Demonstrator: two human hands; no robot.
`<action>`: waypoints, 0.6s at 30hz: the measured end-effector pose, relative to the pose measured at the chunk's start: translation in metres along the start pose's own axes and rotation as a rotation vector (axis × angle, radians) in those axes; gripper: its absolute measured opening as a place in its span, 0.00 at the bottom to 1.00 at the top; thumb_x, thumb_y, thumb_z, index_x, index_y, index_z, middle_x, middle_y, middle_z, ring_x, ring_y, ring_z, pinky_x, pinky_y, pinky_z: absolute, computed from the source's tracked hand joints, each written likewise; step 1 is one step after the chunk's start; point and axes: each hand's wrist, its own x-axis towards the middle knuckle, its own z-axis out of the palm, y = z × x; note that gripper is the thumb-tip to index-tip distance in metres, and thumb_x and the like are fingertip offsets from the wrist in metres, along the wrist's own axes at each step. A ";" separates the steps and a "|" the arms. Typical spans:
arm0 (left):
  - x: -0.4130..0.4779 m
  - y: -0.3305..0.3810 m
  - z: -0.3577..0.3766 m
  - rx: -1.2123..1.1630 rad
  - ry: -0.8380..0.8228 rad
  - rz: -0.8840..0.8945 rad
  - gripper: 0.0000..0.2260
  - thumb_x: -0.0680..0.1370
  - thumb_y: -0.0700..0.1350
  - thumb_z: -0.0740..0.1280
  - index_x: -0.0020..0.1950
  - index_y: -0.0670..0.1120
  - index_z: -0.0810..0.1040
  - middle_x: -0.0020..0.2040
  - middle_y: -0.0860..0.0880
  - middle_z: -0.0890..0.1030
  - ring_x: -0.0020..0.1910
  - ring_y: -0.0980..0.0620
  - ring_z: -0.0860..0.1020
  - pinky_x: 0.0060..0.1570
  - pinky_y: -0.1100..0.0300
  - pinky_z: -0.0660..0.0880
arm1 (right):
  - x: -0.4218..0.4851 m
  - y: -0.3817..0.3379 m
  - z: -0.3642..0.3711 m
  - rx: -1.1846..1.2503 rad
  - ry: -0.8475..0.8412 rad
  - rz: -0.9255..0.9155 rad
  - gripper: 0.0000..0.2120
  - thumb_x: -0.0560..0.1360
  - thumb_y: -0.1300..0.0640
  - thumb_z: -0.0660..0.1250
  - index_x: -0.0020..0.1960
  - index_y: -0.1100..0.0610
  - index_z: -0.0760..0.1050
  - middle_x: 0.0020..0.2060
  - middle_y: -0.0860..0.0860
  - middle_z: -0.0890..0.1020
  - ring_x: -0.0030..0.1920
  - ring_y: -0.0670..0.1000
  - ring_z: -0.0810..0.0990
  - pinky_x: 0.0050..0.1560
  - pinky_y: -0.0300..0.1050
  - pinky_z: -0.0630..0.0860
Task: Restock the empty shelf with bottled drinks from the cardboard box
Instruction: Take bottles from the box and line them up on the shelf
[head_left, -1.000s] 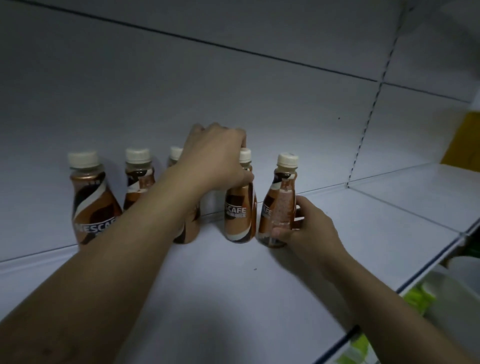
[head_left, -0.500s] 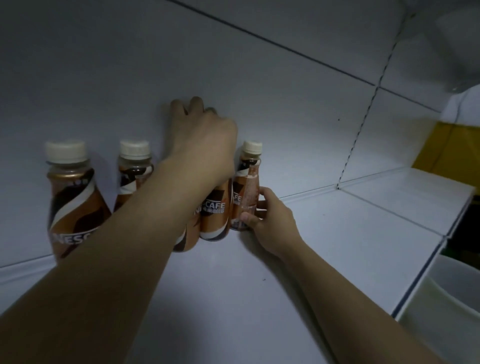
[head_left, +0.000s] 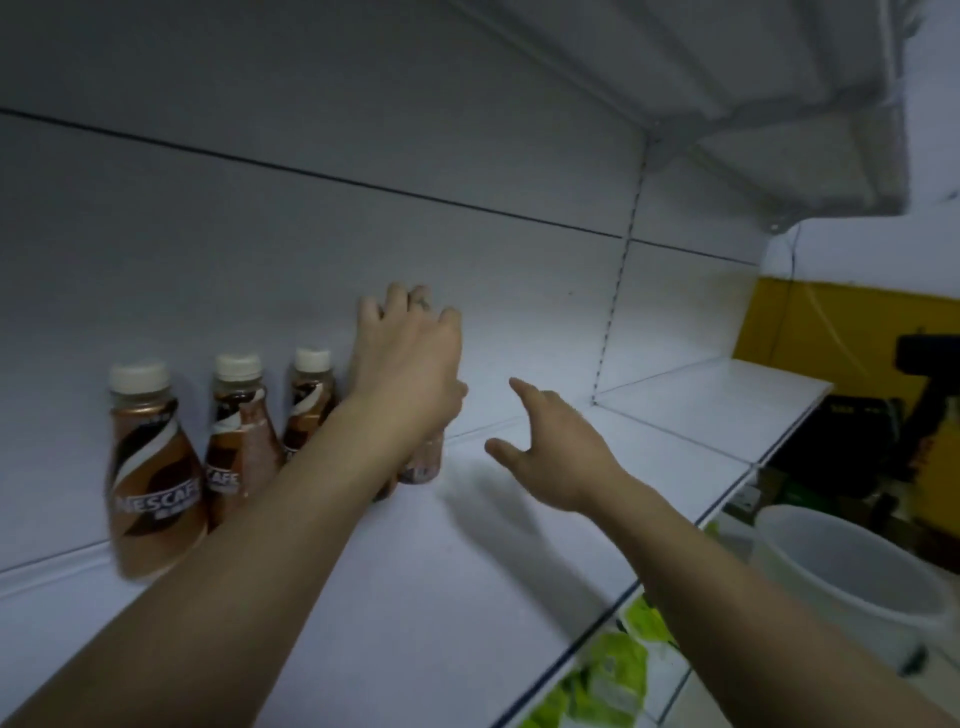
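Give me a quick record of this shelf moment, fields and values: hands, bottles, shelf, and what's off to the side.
left hand: raised over the right end of the bottle row, fingers spread, gripping nothing visible
right hand: open, fingers spread, in the air to the right of the row, touching no bottle
bottles: coffee drinks with white caps, upright in a row against the back panel; three in clear view, more partly hidden behind the left forearm
shelf: white, bare to the right of the row
white bucket: below right, beyond the shelf edge
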 end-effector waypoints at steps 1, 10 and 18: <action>-0.003 0.014 -0.005 -0.040 -0.008 0.035 0.27 0.73 0.58 0.68 0.68 0.49 0.70 0.68 0.43 0.70 0.66 0.43 0.65 0.60 0.47 0.62 | -0.011 0.011 -0.011 -0.028 0.023 0.010 0.37 0.77 0.41 0.63 0.79 0.51 0.50 0.76 0.53 0.63 0.73 0.55 0.64 0.71 0.52 0.64; -0.037 0.176 -0.027 -0.437 -0.206 0.444 0.26 0.74 0.60 0.67 0.70 0.53 0.69 0.68 0.50 0.71 0.68 0.48 0.65 0.64 0.50 0.59 | -0.142 0.127 -0.088 -0.092 0.184 0.299 0.39 0.74 0.39 0.67 0.78 0.51 0.55 0.74 0.54 0.66 0.71 0.56 0.67 0.68 0.54 0.68; -0.117 0.306 0.003 -0.493 -0.413 0.657 0.26 0.71 0.61 0.69 0.66 0.52 0.72 0.65 0.48 0.76 0.66 0.46 0.70 0.62 0.50 0.65 | -0.276 0.224 -0.075 -0.057 0.157 0.652 0.37 0.74 0.43 0.69 0.77 0.53 0.58 0.73 0.54 0.68 0.71 0.56 0.68 0.66 0.52 0.68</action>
